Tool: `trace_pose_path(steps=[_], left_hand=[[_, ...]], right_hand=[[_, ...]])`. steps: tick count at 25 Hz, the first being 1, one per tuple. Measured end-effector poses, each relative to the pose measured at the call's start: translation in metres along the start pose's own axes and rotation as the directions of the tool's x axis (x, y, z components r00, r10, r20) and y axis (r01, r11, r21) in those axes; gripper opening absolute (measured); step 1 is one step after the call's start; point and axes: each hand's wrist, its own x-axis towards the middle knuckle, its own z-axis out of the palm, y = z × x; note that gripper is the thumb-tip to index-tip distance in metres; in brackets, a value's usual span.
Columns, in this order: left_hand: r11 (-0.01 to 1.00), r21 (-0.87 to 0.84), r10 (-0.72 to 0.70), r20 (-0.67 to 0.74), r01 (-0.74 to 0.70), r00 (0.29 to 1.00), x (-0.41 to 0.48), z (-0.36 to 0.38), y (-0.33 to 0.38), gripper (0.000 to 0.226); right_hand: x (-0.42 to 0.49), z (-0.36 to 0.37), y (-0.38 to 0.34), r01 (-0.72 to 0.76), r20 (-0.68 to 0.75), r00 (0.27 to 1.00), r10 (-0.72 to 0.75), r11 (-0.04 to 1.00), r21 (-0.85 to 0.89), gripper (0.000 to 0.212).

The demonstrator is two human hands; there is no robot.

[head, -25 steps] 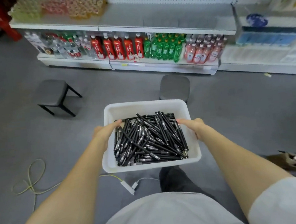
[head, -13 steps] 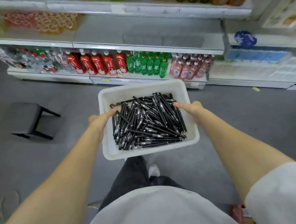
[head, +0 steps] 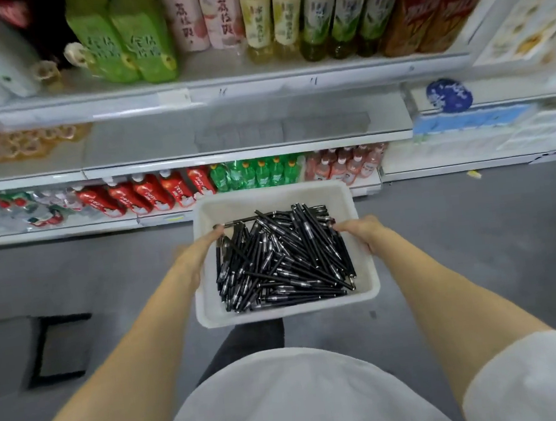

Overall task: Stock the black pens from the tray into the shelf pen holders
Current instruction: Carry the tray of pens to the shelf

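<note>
A white plastic tray (head: pixel 268 197) full of loose black pens (head: pixel 282 261) is held up in front of my body. My left hand (head: pixel 193 253) grips the tray's left rim, thumb over the edge and inside. My right hand (head: pixel 363 232) grips the right rim the same way. On the middle shelf ahead stands a row of grey pen holders (head: pixel 282 131), blurred, their contents not visible.
Drink bottles (head: pixel 335 15) fill the top shelf and red and green bottles (head: pixel 198 184) the bottom one. A black stool (head: pixel 34 349) stands on the grey floor at my left. Stationery and a blue round label (head: pixel 449 95) sit on shelves to the right.
I have stepped closer to the shelves carrying the tray; the shelving now fills the upper view and the stool has slid to the lower left. Both hands keep their hold.
</note>
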Motion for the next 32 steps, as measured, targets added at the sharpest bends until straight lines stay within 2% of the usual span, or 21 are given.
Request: trace_pose_path(steps=[2,4,7,9,10,12,13,14,17,20,23,26,28,30,32], left_hand=[[0.999,0.055,0.005,0.002,-0.005,1.0,0.029,-0.005,0.044,0.087],[0.995,0.086,0.045,-0.025,-0.042,0.999,0.054,-0.007,0.079,0.098],[0.99,0.122,0.073,-0.061,-0.066,0.995,0.088,0.0,0.121,0.084],[0.991,0.116,0.067,-0.056,-0.06,0.996,0.103,0.007,0.135,0.083],[0.994,0.094,0.055,-0.067,-0.048,0.996,0.113,0.012,0.141,0.089],[0.999,0.045,0.033,-0.117,-0.028,0.993,0.129,0.023,0.143,0.113],[1.0,0.018,0.023,-0.145,-0.02,0.989,0.138,0.031,0.14,0.115],[1.0,-0.009,0.018,-0.171,-0.019,0.985,0.146,0.041,0.137,0.107],[0.996,0.0,0.088,-0.251,-0.091,0.964,0.169,0.072,0.132,0.078],[0.991,0.06,0.135,-0.3,-0.122,0.944,0.201,0.089,0.132,0.082],[0.976,0.151,0.197,-0.295,-0.158,0.935,0.24,0.097,0.12,0.068],[0.93,0.277,0.326,-0.312,-0.243,0.892,0.271,0.1,0.089,0.04],[0.909,0.301,0.388,-0.359,-0.288,0.849,0.288,0.098,0.066,0.046],[0.896,0.359,0.404,-0.415,-0.261,0.815,0.305,0.096,0.04,0.059],[0.882,0.398,0.433,-0.468,-0.254,0.77,0.326,0.094,0.014,0.057]], right_hand=[[0.023,0.009,-0.04,-0.004,0.014,1.0,0.004,1.0,-0.01,0.068],[0.045,0.012,-0.069,-0.014,0.031,0.999,0.013,1.0,0.02,0.072],[0.077,0.011,-0.102,-0.039,0.043,0.998,0.037,0.998,0.04,0.082],[0.098,0.008,-0.115,-0.044,0.05,0.998,0.042,0.998,0.034,0.084],[0.113,0.004,-0.122,-0.046,0.069,0.997,0.045,0.999,0.02,0.089],[0.146,-0.001,-0.126,-0.069,0.118,0.991,0.069,0.998,-0.006,0.114],[0.171,-0.002,-0.124,-0.064,0.148,0.987,0.069,0.997,-0.035,0.12],[0.186,-0.004,-0.125,-0.04,0.187,0.981,0.05,0.998,-0.056,0.116],[0.202,-0.012,-0.137,0.039,0.183,0.983,-0.018,0.993,-0.108,0.092],[0.213,-0.017,-0.149,0.081,0.188,0.981,-0.054,0.987,-0.138,0.073],[0.237,-0.017,-0.156,0.116,0.27,0.961,-0.063,0.976,-0.183,0.054],[0.264,-0.011,-0.147,0.2,0.344,0.935,-0.09,0.932,-0.302,0.055],[0.281,-0.004,-0.137,0.257,0.362,0.924,-0.122,0.9,-0.352,0.059],[0.299,0.004,-0.124,0.301,0.374,0.916,-0.146,0.866,-0.399,0.07],[0.319,0.013,-0.111,0.333,0.388,0.908,-0.158,0.835,-0.439,0.071]])
